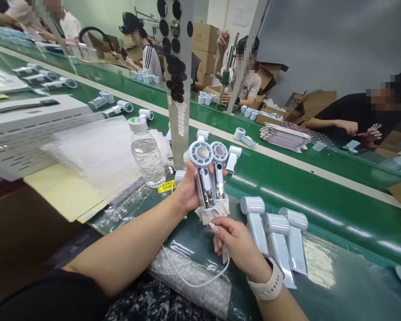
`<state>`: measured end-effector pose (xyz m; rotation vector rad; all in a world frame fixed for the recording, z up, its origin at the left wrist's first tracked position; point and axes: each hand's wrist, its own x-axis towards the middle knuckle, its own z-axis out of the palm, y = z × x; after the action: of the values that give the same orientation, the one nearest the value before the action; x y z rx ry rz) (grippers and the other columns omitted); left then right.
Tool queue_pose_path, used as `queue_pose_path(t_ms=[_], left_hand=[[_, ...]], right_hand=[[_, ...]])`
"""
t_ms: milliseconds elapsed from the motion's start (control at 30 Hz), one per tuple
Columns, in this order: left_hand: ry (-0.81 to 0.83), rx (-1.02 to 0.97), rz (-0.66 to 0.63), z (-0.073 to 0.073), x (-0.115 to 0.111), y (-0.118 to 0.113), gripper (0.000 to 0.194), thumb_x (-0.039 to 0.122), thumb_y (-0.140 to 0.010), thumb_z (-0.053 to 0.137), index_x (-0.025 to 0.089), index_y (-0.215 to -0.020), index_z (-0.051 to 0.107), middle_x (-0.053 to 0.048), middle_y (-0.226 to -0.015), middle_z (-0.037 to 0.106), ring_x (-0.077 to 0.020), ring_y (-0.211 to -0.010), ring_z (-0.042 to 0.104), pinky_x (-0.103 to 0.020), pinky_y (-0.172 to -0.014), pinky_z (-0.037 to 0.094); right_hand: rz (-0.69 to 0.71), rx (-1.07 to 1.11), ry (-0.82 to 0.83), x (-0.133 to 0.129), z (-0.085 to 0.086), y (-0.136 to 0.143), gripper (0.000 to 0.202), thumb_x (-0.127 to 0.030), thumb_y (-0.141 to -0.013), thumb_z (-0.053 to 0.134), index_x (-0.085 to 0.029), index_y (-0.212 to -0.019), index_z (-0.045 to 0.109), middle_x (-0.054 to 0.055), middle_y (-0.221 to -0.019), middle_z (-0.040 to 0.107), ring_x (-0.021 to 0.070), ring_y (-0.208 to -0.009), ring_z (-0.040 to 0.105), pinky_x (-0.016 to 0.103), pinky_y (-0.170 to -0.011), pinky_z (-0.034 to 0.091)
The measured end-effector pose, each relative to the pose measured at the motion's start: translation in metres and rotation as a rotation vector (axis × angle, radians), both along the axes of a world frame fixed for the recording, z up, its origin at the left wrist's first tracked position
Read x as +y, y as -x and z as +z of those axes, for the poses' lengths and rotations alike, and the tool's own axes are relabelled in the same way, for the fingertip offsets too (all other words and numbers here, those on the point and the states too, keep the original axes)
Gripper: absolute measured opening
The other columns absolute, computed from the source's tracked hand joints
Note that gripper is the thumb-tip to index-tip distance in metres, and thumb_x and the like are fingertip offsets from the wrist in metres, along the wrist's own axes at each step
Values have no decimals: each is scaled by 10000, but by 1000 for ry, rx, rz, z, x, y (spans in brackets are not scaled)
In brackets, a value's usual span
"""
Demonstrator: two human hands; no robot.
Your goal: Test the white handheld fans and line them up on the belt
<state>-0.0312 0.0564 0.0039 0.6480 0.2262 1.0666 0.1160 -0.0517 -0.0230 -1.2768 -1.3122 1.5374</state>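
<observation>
The left hand (187,192) grips two handheld fans (205,180), heads up, long axes roughly upright. Just below their wrapped lower ends, the right hand (234,240), nearer those ends, pinches a cable plug (212,226); whether it touches them, I can't quite tell.

This is a factory assembly hall: a long green conveyor belt (270,167) runs from ten o'clock to four o'clock, strewn with pale-blue handheld fans (107,106). People in caps work along its far side from eleven to two o'clock, with brown cardboard boxes (204,42) stacked at twelve.
</observation>
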Motion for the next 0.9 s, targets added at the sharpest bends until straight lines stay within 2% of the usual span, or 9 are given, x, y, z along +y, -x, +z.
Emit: queue_pose_path(t_ms=[133,200,400,567,733,800,900], left_hand=[[18,18,21,5,-9,-6,677,801,-525,760,156,-696,641,-104,-1125,745,-297,-1082,703,-343,-826,604],[-4,24,36,9,-14,-8,691,821,-521,743,155,-669,630,-106,-1110,742,-311,-1123,688,-356,-865,600],[-37,53,118,12,-19,-10,711,861,-529,704,162,-627,612,-107,-1066,736,-336,-1193,642,-413,-988,556],[-23,136,132,9,-20,-12,728,885,-524,687,171,-635,594,-114,-1043,723,-336,-1164,637,-397,-892,583],[-43,174,162,4,-24,-16,742,896,-498,694,175,-645,599,-121,-996,726,-331,-1116,647,-353,-781,583],[-28,172,174,4,-24,-16,738,889,-495,702,173,-645,602,-111,-975,726,-323,-1095,657,-354,-781,584],[32,105,167,7,-23,-15,729,877,-504,710,172,-638,584,-95,-1013,726,-301,-1071,672,-377,-835,587]], right_hand=[[-175,82,-156,-5,6,17,348,-505,-884,630,-217,-702,558,-49,-536,569,125,-520,556,258,-556,446],[-176,92,-198,-7,7,21,374,-524,-903,624,-216,-703,558,-49,-549,574,119,-533,560,253,-572,442],[-114,156,-150,-11,12,20,459,-639,-876,628,-222,-712,532,-77,-488,510,126,-470,562,254,-526,438],[-153,126,-163,-15,11,25,464,-633,-899,607,-225,-699,509,-75,-484,515,124,-461,560,258,-525,430],[-265,217,-130,-19,2,34,444,-606,-957,521,-243,-709,455,-115,-450,404,109,-388,456,286,-553,439],[-247,135,-175,-19,3,32,414,-569,-975,501,-237,-727,485,-78,-517,479,130,-477,507,301,-608,449],[-200,-93,-349,-18,10,26,349,-488,-992,483,-222,-780,563,17,-763,625,180,-737,587,314,-703,447]])
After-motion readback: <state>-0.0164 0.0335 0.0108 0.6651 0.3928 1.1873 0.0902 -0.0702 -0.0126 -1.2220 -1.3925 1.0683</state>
